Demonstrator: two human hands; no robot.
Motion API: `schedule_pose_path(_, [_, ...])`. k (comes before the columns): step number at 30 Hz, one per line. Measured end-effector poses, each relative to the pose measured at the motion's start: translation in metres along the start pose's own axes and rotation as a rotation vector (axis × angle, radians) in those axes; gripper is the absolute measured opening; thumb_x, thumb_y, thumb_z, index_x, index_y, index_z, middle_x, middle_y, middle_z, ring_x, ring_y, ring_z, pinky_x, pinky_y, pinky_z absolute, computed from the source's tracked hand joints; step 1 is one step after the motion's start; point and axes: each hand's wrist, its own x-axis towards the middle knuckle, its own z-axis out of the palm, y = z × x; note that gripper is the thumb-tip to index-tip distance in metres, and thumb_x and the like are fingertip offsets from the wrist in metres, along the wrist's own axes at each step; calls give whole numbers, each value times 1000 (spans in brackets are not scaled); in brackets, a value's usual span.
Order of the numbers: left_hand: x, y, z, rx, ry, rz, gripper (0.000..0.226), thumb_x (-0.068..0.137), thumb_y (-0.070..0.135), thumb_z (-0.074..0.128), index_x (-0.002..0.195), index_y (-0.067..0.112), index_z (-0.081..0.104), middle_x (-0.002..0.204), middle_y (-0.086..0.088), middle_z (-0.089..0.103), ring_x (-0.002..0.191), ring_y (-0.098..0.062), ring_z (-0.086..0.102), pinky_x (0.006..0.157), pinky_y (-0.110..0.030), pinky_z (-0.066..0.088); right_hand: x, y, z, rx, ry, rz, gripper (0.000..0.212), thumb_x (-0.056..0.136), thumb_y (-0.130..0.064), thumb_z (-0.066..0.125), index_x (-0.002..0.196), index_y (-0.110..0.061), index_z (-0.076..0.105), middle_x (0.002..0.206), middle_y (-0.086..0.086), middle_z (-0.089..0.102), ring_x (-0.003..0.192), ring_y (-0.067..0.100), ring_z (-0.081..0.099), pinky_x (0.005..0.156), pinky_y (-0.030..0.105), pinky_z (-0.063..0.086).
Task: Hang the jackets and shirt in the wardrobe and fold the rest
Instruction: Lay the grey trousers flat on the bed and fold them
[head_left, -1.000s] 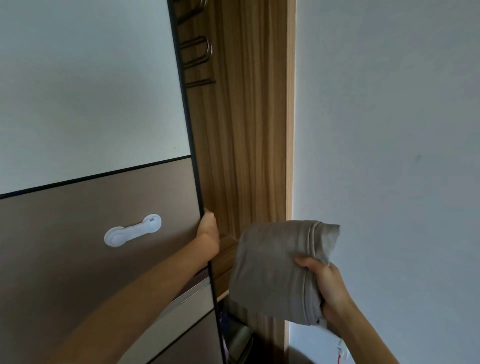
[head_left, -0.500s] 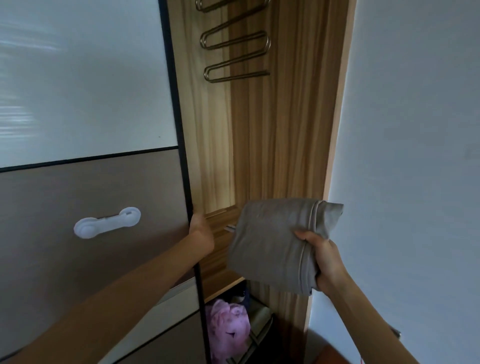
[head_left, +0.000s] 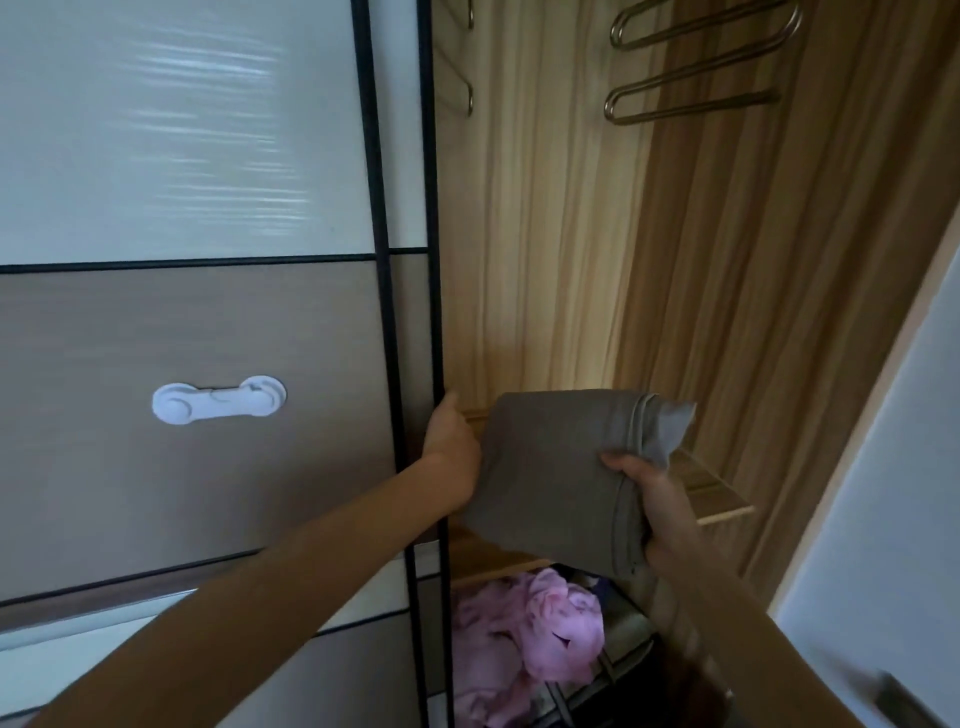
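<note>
White plastic latch (head_left: 218, 399), brass wire hooks (head_left: 748, 100), pale wall (head_left: 909, 467) at right.

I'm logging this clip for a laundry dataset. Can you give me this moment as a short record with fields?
left hand: grips edge of sliding door
right hand: holds folded grey garment
garment position: in the air in front of wooden shelf, not yet set down
below shelf: crumpled pink cloth
door fitting: white latch
upper wardrobe: metal rack

Open room above the wooden shelf (head_left: 714, 491), right of the sliding door (head_left: 208, 467); pink cloth (head_left: 524, 636) crowds underneath
</note>
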Motion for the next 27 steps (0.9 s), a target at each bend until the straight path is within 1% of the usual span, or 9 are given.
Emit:
schedule_pose_path(1, [7, 0, -3, -62, 59, -192, 44, 107, 21, 34, 148, 6, 35, 146, -10, 44, 131, -27, 39, 105, -12, 26, 8, 5, 5, -8, -19, 20, 38, 79, -18, 76, 115, -9, 68, 100, 13, 76, 94, 33, 72, 70, 38, 57])
schedule_pose_path(2, [12, 2, -10, -121, -84, -330, 39, 105, 10, 38, 142, -2, 40, 141, -15, 48, 127, -24, 43, 93, -3, 29, 15, 9, 8, -15, -31, 46, 38, 79, -18, 76, 115, -9, 68, 101, 14, 76, 95, 34, 71, 72, 40, 58])
schedule_pose_path(6, [22, -28, 11, 65, -314, -222, 26, 103, 19, 43, 114, 9, 64, 121, -8, 64, 110, -24, 60, 82, -29, 43, 49, 21, 27, -28, -84, 107, 37, 77, -18, 78, 112, -7, 70, 102, 16, 75, 94, 36, 71, 76, 45, 59])
schedule_pose_path(9, [27, -46, 35, 101, -436, -76, 34, 103, 30, 42, 113, 7, 65, 120, -12, 64, 105, -25, 61, 82, -32, 50, 81, 30, 43, -37, -163, 128, 32, 80, -19, 76, 110, -9, 70, 102, 15, 75, 91, 33, 71, 71, 40, 58])
schedule_pose_path(14, [15, -69, 74, -77, -428, -159, 56, 104, 39, 43, 146, 4, 36, 142, -19, 48, 119, -32, 52, 99, -33, 43, 137, 66, 66, -25, -313, 285, 47, 78, -29, 78, 120, -10, 69, 110, 14, 74, 99, 35, 71, 85, 47, 57])
schedule_pose_path(17, [15, -89, 101, 16, -462, -192, 58, 108, 33, 28, 157, 5, 13, 162, -29, 9, 142, -49, 26, 118, -52, 24, 164, 97, 84, -31, -366, 437, 39, 84, -30, 71, 118, -8, 69, 106, 16, 75, 92, 33, 73, 83, 47, 56])
schedule_pose_path(20, [19, -102, 109, -48, -429, -335, 67, 104, 52, 21, 159, 24, -4, 164, -24, 2, 144, -45, 27, 116, -50, 30, 178, 124, 104, -82, -409, 556, 31, 91, -30, 65, 108, -5, 70, 95, 17, 76, 86, 33, 72, 75, 42, 54])
schedule_pose_path(22, [17, -106, 119, 29, -461, -284, 62, 105, 50, 26, 159, 24, 9, 165, -18, 8, 139, -41, 37, 108, -46, 38, 186, 143, 114, -142, -421, 589, 30, 90, -33, 67, 102, -5, 68, 95, 17, 73, 91, 33, 67, 75, 42, 53])
schedule_pose_path(27, [12, -114, 148, 94, -612, -292, 66, 105, 50, 31, 160, 27, 4, 167, -11, -2, 144, -34, 32, 112, -45, 35, 213, 196, 110, -319, -528, 595, 81, 56, -53, 89, 124, -15, 64, 119, 8, 70, 110, 30, 64, 105, 50, 46])
